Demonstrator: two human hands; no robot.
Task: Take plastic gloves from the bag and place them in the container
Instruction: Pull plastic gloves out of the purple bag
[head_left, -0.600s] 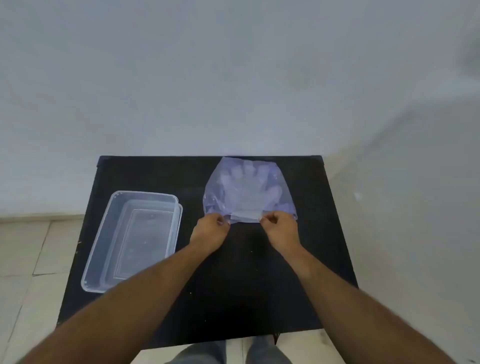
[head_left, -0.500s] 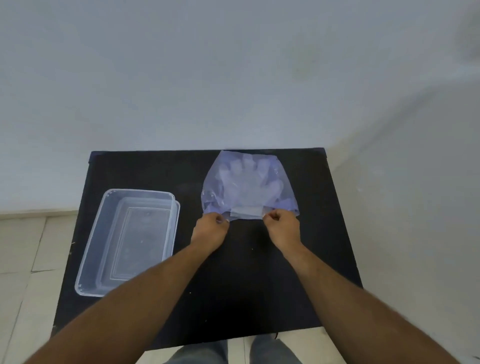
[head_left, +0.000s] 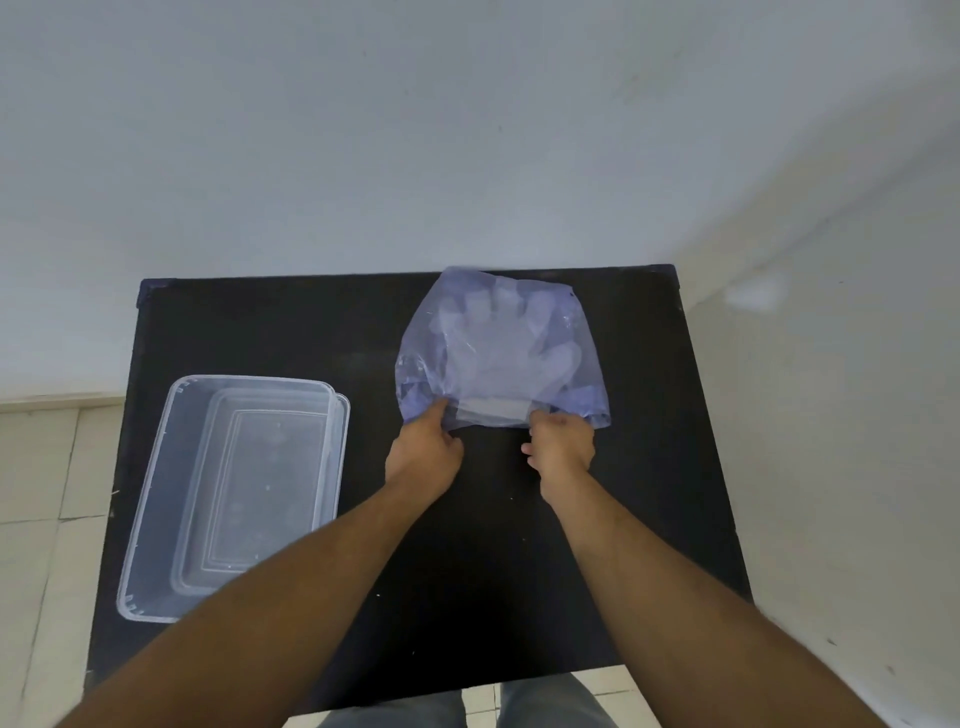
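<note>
On the black tabletop (head_left: 467, 597), the left hand (head_left: 423, 457) and right hand (head_left: 561, 449) each pinch the near edge of the bluish bag (head_left: 582, 358), which lies toward 1 o'clock. The gloves (head_left: 498, 358) are inside it, fingers pointing to 12. The container (head_left: 156, 499) sits empty at 9 o'clock. The step looks like opening the bag's mouth; next, one hand must reach in.

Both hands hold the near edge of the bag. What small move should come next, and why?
Probably spread the bag mouth apart. The left hand and right hand pinch its near edge, the gloves lie inside, and the container holds none.
</note>
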